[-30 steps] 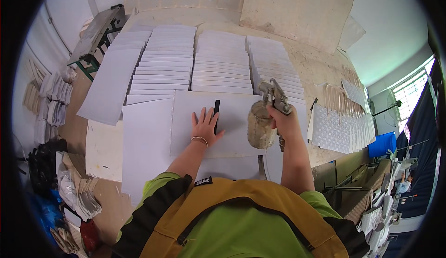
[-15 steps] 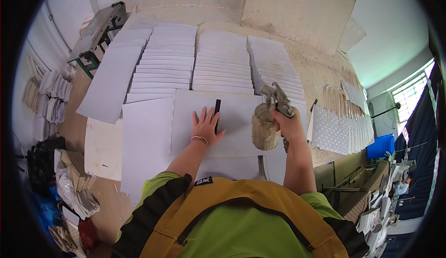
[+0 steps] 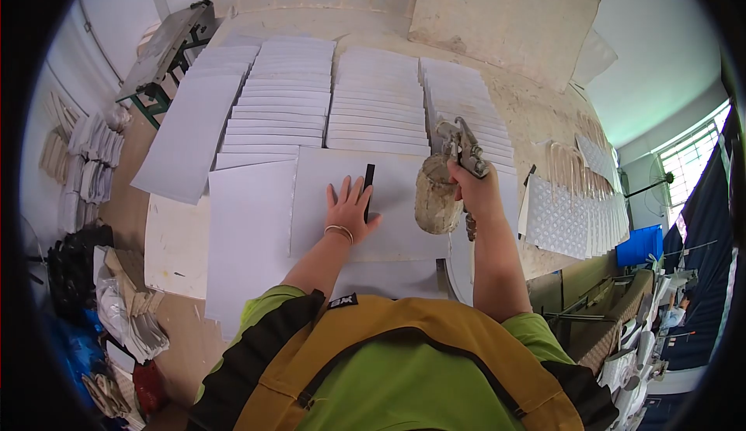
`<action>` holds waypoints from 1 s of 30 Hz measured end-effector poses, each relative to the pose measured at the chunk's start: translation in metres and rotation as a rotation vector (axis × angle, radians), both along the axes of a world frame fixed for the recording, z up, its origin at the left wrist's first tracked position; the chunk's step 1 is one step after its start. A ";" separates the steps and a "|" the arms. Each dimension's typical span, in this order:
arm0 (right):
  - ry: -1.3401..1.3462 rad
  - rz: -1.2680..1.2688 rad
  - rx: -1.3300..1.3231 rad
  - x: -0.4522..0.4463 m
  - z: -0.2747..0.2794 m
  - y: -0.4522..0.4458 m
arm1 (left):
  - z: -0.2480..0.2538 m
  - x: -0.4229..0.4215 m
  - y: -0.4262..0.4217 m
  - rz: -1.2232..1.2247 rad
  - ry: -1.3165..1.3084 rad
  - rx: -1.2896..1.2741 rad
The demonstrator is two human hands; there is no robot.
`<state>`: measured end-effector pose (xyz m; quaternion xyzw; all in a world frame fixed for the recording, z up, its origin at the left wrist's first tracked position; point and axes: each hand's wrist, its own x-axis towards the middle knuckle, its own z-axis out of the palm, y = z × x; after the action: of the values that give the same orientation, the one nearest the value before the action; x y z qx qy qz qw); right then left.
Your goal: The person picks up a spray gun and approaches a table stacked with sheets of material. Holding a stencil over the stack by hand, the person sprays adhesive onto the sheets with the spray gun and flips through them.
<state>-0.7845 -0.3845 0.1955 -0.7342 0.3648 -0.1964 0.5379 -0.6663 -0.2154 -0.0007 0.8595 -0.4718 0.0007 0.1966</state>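
Note:
My left hand lies with fingers spread on a large white sheet in front of me. A narrow black strip lies beside its fingers, partly hidden by them. My right hand is wrapped around the handle of a spray gun, held above the sheet's right side. The gun's crusted cup hangs left of my fist. Beyond the sheet, overlapping white sheets are fanned out in several columns.
Patterned paper bags with handles stand at the table's right edge. A pale board leans at the back. Left of the table is a green-legged stand; bundled stacks lie along the left wall. A blue bin is at right.
The spray gun has tilted a little, its cup swinging slightly left and up. My left hand stays on the sheet; the whole view has shifted slightly.

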 end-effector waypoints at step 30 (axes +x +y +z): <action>0.111 0.048 0.104 -0.083 -0.014 0.031 | 0.001 0.001 -0.002 0.004 0.001 0.092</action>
<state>-0.8674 -0.3534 0.1814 -0.7235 0.3861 -0.1235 0.5588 -0.6658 -0.2174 -0.0001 0.8685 -0.4696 -0.0209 0.1571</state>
